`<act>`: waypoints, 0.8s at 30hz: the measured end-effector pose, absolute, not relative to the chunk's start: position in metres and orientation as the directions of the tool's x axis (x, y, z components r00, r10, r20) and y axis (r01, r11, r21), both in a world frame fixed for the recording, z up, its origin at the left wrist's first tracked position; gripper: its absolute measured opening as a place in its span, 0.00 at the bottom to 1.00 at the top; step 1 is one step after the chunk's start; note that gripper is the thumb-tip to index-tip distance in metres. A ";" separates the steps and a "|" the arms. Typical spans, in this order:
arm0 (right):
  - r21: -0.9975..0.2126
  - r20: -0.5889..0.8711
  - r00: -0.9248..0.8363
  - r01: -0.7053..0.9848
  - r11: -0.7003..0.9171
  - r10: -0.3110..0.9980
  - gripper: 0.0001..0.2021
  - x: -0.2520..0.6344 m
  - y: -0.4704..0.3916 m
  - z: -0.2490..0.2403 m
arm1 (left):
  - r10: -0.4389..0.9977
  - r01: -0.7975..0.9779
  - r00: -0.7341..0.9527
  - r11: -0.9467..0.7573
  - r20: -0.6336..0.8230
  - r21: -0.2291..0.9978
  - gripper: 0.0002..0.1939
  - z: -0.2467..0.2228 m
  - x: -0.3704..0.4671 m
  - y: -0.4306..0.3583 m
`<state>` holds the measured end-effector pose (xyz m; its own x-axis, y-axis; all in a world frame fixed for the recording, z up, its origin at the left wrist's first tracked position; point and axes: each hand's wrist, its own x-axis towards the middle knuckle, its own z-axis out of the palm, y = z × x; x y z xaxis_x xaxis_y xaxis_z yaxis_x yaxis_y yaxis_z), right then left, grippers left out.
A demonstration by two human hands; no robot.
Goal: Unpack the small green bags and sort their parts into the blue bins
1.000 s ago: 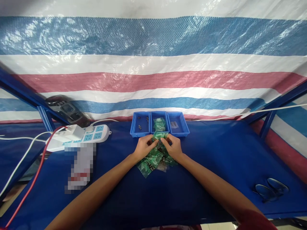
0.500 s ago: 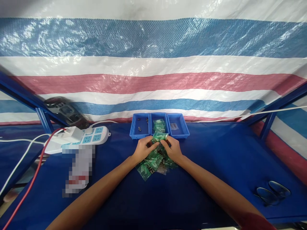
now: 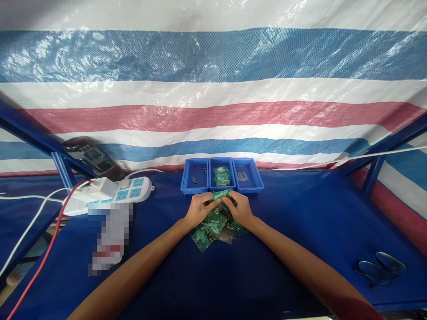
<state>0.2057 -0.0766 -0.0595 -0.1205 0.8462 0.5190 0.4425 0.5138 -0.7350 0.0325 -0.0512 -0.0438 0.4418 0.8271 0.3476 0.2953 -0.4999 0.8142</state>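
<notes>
A small green plastic bag (image 3: pixel 221 194) is pinched between my two hands, just in front of the middle blue bin. My left hand (image 3: pixel 200 209) grips its left side and my right hand (image 3: pixel 240 208) its right side, thumbs toward each other. Below them lies a pile of green bags (image 3: pixel 203 238) with small parts inside. Three blue bins stand side by side: the left bin (image 3: pixel 195 178) holds a few small dark parts, the middle bin (image 3: pixel 213 163) holds green bags, and the right bin (image 3: pixel 255 178) holds a small clear bag (image 3: pixel 242 176).
At the left are a white power strip (image 3: pixel 144 189) with cables, a red cable (image 3: pixel 53 242) and a pixelated object (image 3: pixel 111 240). A dark device (image 3: pixel 95 158) stands behind them. Eyeglasses (image 3: pixel 380 269) lie at the right. A striped sheet (image 3: pixel 213 118) hangs behind.
The green bag between my hands has tipped or dropped slightly toward me, away from the middle bin's front edge. My hands have barely moved.
</notes>
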 end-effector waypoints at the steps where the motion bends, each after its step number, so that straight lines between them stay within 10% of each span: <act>1: -0.736 0.516 -0.118 0.445 0.509 0.849 0.16 0.206 -0.077 -0.058 | 0.826 0.286 0.448 -0.495 0.342 0.821 0.17 -0.042 0.033 -0.051; 24: -0.774 0.491 -0.084 0.414 0.479 0.867 0.11 0.205 -0.079 -0.057 | 0.854 0.358 0.403 -0.478 0.330 0.802 0.11 -0.039 0.033 -0.054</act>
<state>0.2049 -0.0794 -0.0570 -0.0844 0.8672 0.4908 0.4137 0.4786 -0.7745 0.0328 -0.0545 -0.0388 0.4030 0.8538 0.3296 0.3576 -0.4784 0.8020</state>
